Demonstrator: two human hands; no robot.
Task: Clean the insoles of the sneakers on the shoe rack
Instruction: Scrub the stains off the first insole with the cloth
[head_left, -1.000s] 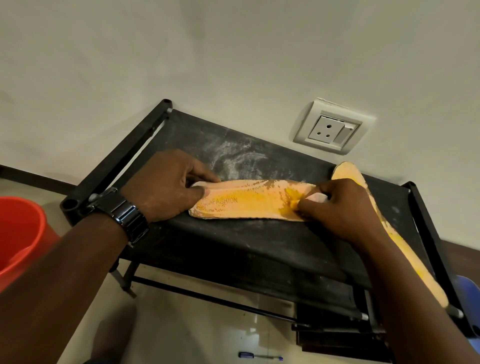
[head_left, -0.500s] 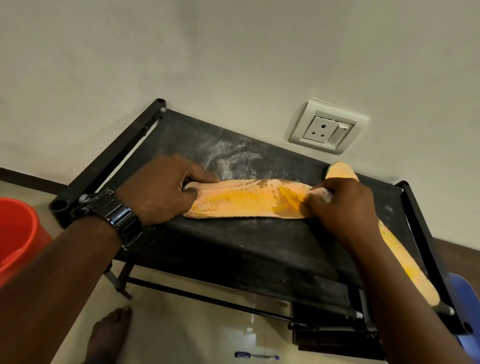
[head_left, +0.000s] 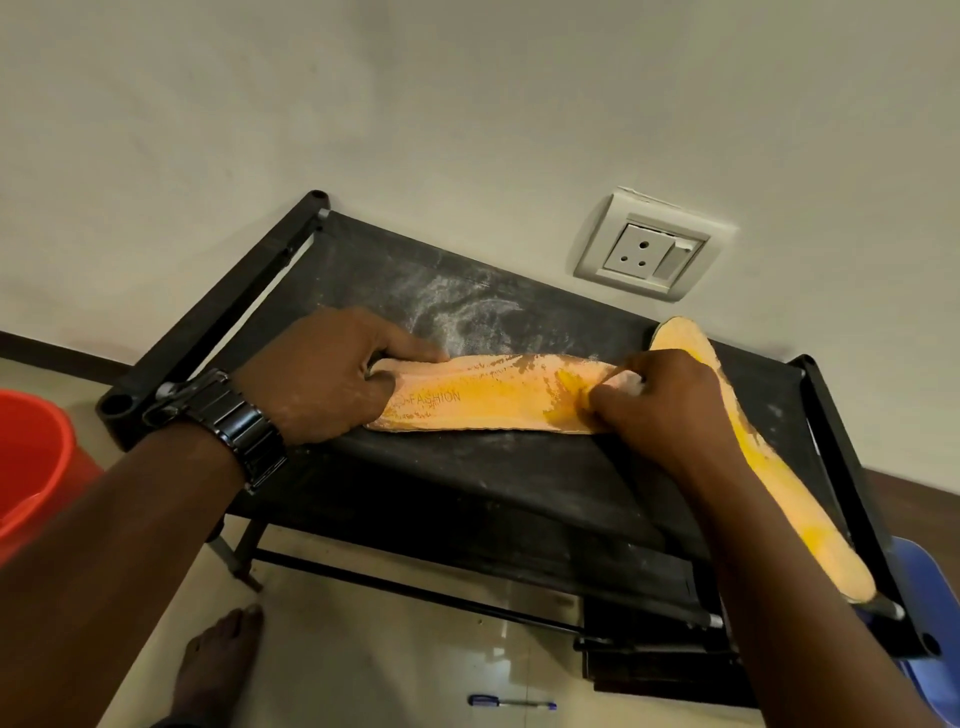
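An orange insole (head_left: 488, 395) stamped FASHION lies flat across the top shelf of the black shoe rack (head_left: 467, 493). My left hand (head_left: 327, 374) grips its left end, fingers curled over the edge. My right hand (head_left: 660, 405) pinches a small pale wad, apparently a cloth (head_left: 629, 380), against the insole's right end. A second orange insole (head_left: 779, 467) lies along the rack's right side, partly hidden by my right forearm.
White powder (head_left: 457, 312) dusts the rack's fabric behind the insole. A wall socket (head_left: 649, 249) sits above the rack. A red bucket (head_left: 31, 467) stands at left, a blue object (head_left: 930, 623) at right. A pen (head_left: 511, 704) and my bare foot (head_left: 218, 660) are on the floor.
My right hand slid slightly right and back along the insole's end, rubbing it. My left hand kept its hold. The view shifted a little.
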